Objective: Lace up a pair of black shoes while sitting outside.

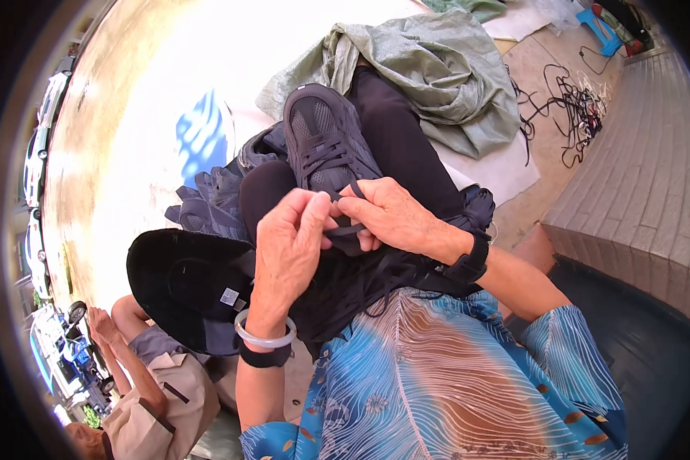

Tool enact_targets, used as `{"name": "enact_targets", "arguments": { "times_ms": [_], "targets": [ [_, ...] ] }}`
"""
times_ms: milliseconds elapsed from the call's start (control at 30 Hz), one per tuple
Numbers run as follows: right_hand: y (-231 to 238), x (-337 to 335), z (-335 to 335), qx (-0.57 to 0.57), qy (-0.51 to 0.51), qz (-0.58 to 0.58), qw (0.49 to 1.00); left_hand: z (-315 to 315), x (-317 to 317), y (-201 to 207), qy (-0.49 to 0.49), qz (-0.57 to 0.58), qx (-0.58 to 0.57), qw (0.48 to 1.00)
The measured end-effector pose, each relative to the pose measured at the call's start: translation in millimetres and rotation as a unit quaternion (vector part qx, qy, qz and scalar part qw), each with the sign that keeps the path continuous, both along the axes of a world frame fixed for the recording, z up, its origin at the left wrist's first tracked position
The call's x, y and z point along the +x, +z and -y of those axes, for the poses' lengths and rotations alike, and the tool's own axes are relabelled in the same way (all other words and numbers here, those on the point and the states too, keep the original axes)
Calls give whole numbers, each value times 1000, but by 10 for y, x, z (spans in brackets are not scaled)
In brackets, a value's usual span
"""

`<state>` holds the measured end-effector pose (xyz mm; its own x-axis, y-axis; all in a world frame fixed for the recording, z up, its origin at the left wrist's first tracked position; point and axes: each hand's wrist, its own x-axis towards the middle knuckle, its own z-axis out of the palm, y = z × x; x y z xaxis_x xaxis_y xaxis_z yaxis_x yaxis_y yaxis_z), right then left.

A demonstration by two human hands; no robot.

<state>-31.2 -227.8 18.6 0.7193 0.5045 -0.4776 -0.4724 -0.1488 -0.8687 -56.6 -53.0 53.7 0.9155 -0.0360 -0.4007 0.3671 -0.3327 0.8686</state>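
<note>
A dark grey sneaker [326, 138] rests across my lap, its toe pointing away from me and its laces threaded over the tongue. At its collar both hands work close together on a dark flat shoelace [346, 230]. My left hand [287, 234] is closed in a pinch, thumb against forefinger, at the left of the opening. My right hand [395, 215] pinches the lace, and a strand runs over its forefinger. Just where the fingertips meet is partly hidden. Below the hands, loose black laces [345, 299] lie heaped on my lap.
More grey shoes [211, 203] are piled left of my knee. Beside my left forearm is a black curved, cap-like thing [184, 291]. A green woven sack [445, 84] lies ahead, tangled cords [571, 115] at right. A seated person [153, 399] is at lower left.
</note>
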Motion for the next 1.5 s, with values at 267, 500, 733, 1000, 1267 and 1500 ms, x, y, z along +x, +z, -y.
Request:
{"name": "enact_targets", "arguments": {
  "times_ms": [267,500,733,1000,1267,1500],
  "targets": [
    [-184,-46,-100,32,2,10,999,-61,319,-416,-84,326,364,868],
    [-158,-26,-87,22,13,50,998,-29,385,-462,-87,329,386,858],
    [-196,-5,-70,28,31,7,999,-158,547,-162,-19,-123,-116,985],
    [-233,-15,-97,35,31,14,999,-158,354,-313,-62,192,281,938],
    [-240,-12,-85,44,30,17,998,-3,282,-343,-110,329,390,853],
    [-264,-13,-72,52,38,15,998,17,341,-401,-116,305,398,858]
  ]
}}
